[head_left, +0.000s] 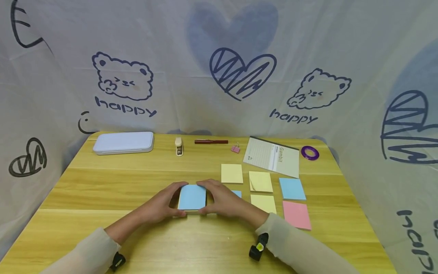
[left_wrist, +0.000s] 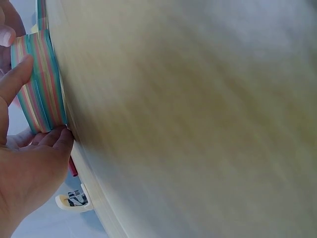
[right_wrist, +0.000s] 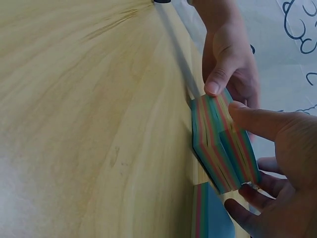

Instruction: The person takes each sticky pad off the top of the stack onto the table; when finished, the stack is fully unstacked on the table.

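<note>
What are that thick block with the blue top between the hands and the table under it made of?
The thick block with the blue top looks like matte paper: its edge shows thin stacked sheets in pink, yellow and green bands. The yellow-brown table looks like wood or wood-look laminate, with visible grain and a slight sheen.

Pale cream sleeves, black wrist cameras

Left hand [head_left: 164, 203], right hand [head_left: 222, 199] close together; fingers curled, gripping.
</note>
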`<state>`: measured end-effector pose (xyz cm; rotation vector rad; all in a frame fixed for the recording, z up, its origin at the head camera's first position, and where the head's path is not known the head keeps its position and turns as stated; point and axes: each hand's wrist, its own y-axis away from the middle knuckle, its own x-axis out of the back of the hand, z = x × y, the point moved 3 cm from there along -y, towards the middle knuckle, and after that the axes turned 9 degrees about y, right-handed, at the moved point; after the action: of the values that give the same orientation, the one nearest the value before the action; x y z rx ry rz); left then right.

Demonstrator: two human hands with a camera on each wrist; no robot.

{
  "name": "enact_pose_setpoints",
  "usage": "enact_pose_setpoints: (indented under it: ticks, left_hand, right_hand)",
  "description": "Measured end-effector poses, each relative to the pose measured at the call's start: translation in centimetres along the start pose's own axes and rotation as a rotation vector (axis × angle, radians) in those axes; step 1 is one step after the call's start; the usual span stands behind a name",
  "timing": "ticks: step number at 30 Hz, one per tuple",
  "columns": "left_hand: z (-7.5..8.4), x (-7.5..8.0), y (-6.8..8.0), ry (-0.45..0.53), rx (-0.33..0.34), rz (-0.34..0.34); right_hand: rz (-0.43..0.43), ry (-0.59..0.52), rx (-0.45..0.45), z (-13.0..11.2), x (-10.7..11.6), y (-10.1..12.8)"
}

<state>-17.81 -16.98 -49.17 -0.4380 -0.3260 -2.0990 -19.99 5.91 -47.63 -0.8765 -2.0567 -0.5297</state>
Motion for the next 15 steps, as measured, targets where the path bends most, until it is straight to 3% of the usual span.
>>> enact_pose_setpoints:
  ticks: [9,15]
  left_hand:
    - [0.2,0.0,0.1,-0.019,0.007,0.001]
    - [0.1,0.0,0.0,-0.036,0.005,0.005]
  right_hand:
    - [-0.006,0.082,0.012,-0.2,0.3,0.1]
    - [0.015,0.065,0.034,0.2,1.7,1.1]
